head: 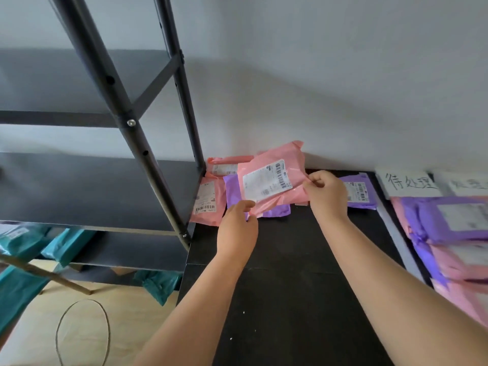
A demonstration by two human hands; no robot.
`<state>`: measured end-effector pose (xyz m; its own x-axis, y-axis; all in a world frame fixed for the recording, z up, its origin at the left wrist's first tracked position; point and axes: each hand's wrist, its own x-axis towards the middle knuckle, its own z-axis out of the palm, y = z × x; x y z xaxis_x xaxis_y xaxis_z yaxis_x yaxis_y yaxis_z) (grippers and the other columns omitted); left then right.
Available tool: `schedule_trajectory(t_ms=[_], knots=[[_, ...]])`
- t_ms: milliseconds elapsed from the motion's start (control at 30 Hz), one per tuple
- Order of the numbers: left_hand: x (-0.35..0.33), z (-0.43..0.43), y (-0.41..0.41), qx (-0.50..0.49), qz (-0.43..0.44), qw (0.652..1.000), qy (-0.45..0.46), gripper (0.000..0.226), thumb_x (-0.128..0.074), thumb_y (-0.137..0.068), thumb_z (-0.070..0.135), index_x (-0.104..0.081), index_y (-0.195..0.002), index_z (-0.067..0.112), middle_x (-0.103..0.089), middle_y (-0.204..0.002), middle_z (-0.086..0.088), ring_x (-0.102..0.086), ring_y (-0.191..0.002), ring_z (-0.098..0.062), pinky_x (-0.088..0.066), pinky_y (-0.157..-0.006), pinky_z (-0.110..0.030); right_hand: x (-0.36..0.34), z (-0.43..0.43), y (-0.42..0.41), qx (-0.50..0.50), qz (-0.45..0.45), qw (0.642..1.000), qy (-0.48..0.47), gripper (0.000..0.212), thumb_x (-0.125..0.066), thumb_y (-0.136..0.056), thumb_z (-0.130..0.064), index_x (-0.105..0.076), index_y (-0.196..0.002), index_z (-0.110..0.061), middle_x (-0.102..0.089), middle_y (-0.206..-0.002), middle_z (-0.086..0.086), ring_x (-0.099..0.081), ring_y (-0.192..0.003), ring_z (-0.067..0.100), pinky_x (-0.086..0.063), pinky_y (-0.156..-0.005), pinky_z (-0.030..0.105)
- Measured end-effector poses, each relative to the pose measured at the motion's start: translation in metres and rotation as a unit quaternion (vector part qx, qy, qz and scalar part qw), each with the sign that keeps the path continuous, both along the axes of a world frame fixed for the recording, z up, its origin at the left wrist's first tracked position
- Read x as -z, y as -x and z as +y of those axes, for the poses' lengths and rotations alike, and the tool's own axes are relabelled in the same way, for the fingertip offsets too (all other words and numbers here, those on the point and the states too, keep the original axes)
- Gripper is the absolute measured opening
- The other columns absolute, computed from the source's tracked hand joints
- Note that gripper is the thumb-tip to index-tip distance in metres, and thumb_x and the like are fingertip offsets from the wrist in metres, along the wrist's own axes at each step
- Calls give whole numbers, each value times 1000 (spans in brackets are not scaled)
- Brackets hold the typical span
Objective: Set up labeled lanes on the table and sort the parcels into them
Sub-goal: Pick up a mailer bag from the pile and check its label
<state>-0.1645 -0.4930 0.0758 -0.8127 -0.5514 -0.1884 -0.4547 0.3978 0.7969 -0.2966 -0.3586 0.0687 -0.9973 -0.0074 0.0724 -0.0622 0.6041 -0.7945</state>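
Mid-sort, I hold the pink parcel (286, 155) above the heap (208, 204) at the table's (277, 286) far left corner, left hand (237, 225) and right hand (327, 194) each pinching an edge; next I'd read its sticker (266, 180) and pick a lane (449, 228) by the right edge.

**Hidden, Cropped and Unreadable**

On the pink parcel (287, 154), the print of the shipping label (266, 182) is too small to be read. A purple parcel (232, 188) beneath it is largely covered. A second purple parcel (361, 191) is partly hidden behind the right hand (327, 196). At the far right, a paper label (470, 184) and the stacked parcels (454, 233) are cut off by the edge. On the left, teal parcels (66, 245) are partly screened by the shelf (92, 191).
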Motion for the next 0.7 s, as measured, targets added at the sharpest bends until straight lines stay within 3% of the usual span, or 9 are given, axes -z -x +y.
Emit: schedule_trajectory(t_ms=[100, 167, 233, 333, 533, 700], knots=[[-17, 8, -16, -2, 24, 1000, -16, 30, -53, -98, 19, -58, -126, 28, -61, -124, 4, -59, -96, -11, -54, -75, -29, -21, 21, -41, 34, 0, 996, 85, 6, -63, -91, -15, -67, -88, -18, -65, -82, -5, -62, -82, 15, -48, -70, 28], [-25, 16, -28, -6, 38, 998, -48, 29, -57, -96, 23, -61, -125, 26, -65, -121, 6, -61, -102, -10, -53, -83, -29, -33, 32, -67, 61, -12, 989, 137, 6, -63, -91, -14, -68, -92, -16, -66, -86, -4, -61, -83, 13, -46, -71, 25], [-30, 26, -40, -9, 58, 996, -63, 26, -61, -95, 27, -64, -121, 24, -67, -116, 10, -61, -102, -7, -47, -82, -24, -42, 40, -92, 89, -31, 979, 179, 9, -64, -92, -13, -69, -100, -16, -65, -92, -5, -59, -86, 9, -46, -76, 24], [-37, 41, -56, -18, 94, 994, -51, 22, -63, -94, 27, -66, -116, 25, -66, -107, 15, -60, -96, -4, -45, -79, -21, -50, 55, -124, 104, -28, 968, 228, 10, -66, -91, -12, -68, -97, -20, -66, -91, -8, -61, -87, 8, -45, -72, 21], [-54, 52, -72, -12, 168, 986, 5, 19, -61, -95, 20, -66, -113, 26, -63, -110, 14, -58, -97, -4, -48, -83, -23, -69, 86, -162, 103, 15, 968, 228, 19, -66, -90, -11, -65, -85, -29, -67, -90, -10, -61, -83, 4, -43, -69, 19], [-74, 52, -72, 49, 189, 977, 89, 26, -60, -96, 23, -64, -123, 24, -62, -126, 10, -55, -118, -12, -45, -98, -28, -86, 104, -172, 61, 36, 968, 239, 27, -65, -90, -6, -67, -80, -32, -66, -77, -19, -59, -70, -8, -43, -62, 6]])
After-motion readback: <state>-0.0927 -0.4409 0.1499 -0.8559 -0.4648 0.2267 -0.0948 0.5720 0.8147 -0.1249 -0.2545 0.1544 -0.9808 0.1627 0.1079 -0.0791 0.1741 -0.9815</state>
